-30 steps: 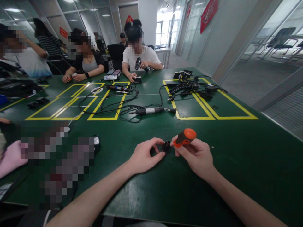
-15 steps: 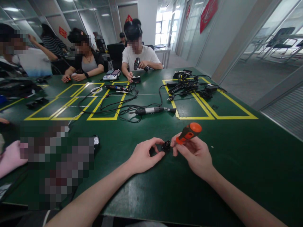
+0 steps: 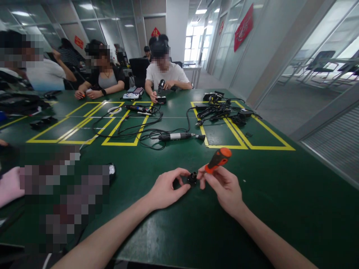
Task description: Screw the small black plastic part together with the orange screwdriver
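Note:
On the green table, a small black cylindrical part (image 3: 192, 178) stands upright between the thumb and fingers of my left hand (image 3: 169, 188). My right hand (image 3: 226, 188) grips a screwdriver (image 3: 219, 158) with an orange and dark grey handle. The handle leans up to the right, its orange end on top. Its shaft is hidden behind my right fingers, which sit just right of the black part. I cannot tell whether the tip touches the part.
Ahead lies a corded grey and black tool (image 3: 178, 136), its cable spread leftward. A tangle of black cables (image 3: 221, 108) lies in the yellow tape outlines at the right. Across the table a person (image 3: 165, 71) holds a black power tool (image 3: 161, 86). Blurred-out objects (image 3: 81, 198) lie at the left.
The camera view has shifted slightly, so my hands, the part and the screwdriver appear a little further left. Both hands keep the same grip.

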The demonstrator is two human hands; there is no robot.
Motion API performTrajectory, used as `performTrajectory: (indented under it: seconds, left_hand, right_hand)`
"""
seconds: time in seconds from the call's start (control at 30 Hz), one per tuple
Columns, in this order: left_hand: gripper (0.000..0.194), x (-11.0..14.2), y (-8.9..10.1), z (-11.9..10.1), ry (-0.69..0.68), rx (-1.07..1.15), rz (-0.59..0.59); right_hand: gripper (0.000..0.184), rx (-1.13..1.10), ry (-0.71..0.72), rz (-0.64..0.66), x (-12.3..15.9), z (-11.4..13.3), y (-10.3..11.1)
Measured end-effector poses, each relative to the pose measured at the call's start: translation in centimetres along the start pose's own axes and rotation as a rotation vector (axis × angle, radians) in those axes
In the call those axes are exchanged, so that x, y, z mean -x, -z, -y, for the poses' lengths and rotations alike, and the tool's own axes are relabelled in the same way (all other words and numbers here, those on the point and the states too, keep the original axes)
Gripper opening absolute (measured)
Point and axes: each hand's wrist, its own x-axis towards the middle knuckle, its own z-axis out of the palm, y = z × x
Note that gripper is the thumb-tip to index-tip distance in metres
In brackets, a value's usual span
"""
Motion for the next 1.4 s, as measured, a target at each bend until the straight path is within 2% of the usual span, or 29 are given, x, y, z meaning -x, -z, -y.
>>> performTrajectory:
  seconds: [0.2,0.4,0.53,0.63,0.8,1.1,1.4]
  left_hand:
    - [0.03,0.0,-0.2,0.2,0.007,0.012,-0.002]
    - [0.031,0.0,-0.2,0.4,0.011,0.009,0.003]
    - [0.03,0.0,-0.1,0.3,0.005,0.021,0.011]
    - [0.03,0.0,-0.1,0.3,0.005,0.017,0.011]
    - [0.031,0.1,-0.1,0.3,0.015,0.017,0.008]
    - [0.029,0.1,0.1,0.2,-0.003,0.01,0.012]
    - [0.032,0.1,0.1,0.2,0.009,0.026,0.014]
  right_hand:
    - [0.02,-0.001,0.012,-0.093,0.3,-0.9,-0.3]
    - [0.015,0.118,0.046,-0.077,0.2,-0.3,0.0]
    - [0.009,0.087,0.009,-0.066,0.3,-0.2,0.0]
    - [0.013,0.033,-0.021,-0.091,0.3,-0.4,-0.1]
    - [0.018,-0.019,0.007,-0.087,0.1,-0.5,-0.2]
    - [0.022,0.034,-0.034,-0.172,0.3,-0.4,-0.3]
    - [0.017,0.158,0.022,-0.108,0.0,0.8,-0.3]
